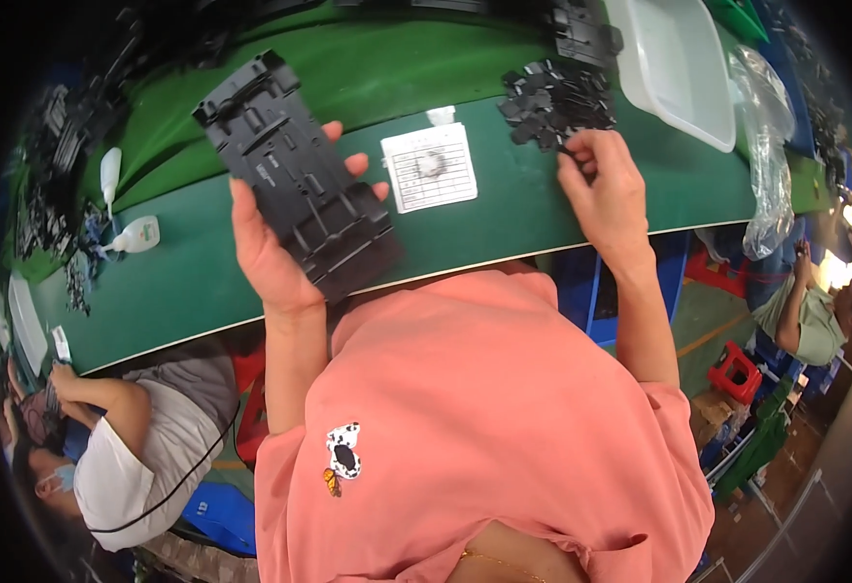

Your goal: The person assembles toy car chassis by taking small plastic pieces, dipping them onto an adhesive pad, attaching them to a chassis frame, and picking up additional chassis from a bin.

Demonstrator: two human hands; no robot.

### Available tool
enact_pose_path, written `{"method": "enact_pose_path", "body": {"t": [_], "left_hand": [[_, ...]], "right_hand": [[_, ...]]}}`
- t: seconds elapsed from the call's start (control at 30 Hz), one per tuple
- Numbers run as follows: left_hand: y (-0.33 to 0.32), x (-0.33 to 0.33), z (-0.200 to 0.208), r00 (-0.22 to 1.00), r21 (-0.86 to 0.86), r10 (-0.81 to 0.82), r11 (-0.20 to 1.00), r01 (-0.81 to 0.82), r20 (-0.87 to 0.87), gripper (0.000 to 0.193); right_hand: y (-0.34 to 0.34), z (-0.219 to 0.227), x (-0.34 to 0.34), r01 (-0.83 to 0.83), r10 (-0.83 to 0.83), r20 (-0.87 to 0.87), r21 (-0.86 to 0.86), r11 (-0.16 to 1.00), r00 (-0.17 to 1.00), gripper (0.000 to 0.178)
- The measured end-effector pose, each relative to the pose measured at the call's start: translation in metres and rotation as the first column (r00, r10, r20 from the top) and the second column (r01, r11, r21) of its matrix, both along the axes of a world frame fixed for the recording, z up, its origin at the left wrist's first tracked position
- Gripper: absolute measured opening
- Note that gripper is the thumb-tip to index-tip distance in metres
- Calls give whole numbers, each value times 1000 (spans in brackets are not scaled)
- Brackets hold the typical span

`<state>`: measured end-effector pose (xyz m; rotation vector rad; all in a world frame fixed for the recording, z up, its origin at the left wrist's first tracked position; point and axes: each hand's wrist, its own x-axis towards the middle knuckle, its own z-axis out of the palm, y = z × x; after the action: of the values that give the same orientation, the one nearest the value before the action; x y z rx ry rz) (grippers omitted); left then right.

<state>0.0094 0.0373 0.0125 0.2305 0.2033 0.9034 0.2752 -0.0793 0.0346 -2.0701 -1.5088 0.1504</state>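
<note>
My left hand grips a long black moulded plastic housing from below, thumb on its left edge and fingertips showing past its right edge. The housing is tilted and raised over the green table, its ribbed inner side facing up. At the right, my right hand reaches to the near edge of a pile of small flat black plastic pieces. Its thumb and forefinger are pinched together at the pile. Whether a piece sits between those fingertips is too small to make out.
A printed paper form lies on the green table between my hands. Beyond the pile stand a white plastic tub and a clear plastic bag. Two white squeeze bottles, one being this bottle, are at left. Co-workers sit on both sides.
</note>
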Motion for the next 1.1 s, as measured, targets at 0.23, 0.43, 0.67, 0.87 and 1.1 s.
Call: {"method": "enact_pose_path", "body": {"t": [0.23, 0.43, 0.67, 0.87, 1.1], "left_hand": [[0, -7, 4, 998, 30, 47, 999, -46, -45, 68], [2, -5, 3, 996, 3, 31, 1000, -31, -87, 65], [0, -5, 4, 999, 21, 22, 1000, -21, -31, 64], [4, -6, -2, 998, 7, -36, 999, 35, 52, 62], [4, -5, 2, 999, -11, -4, 1000, 5, 41, 61]], "right_hand": [[-1, 1, -3, -2, 22, -195, 100, 995, 980, 10], [-10, 7, -11, 67, -2, -752, 56, 996, 659, 7], [-6, 1, -16, 121, -38, -879, 23, 992, 476, 6], [0, 5, -17, 36, -6, -856, 14, 999, 516, 27], [23, 26, -20, -109, 37, -835, -27, 994, 549, 14]]}}
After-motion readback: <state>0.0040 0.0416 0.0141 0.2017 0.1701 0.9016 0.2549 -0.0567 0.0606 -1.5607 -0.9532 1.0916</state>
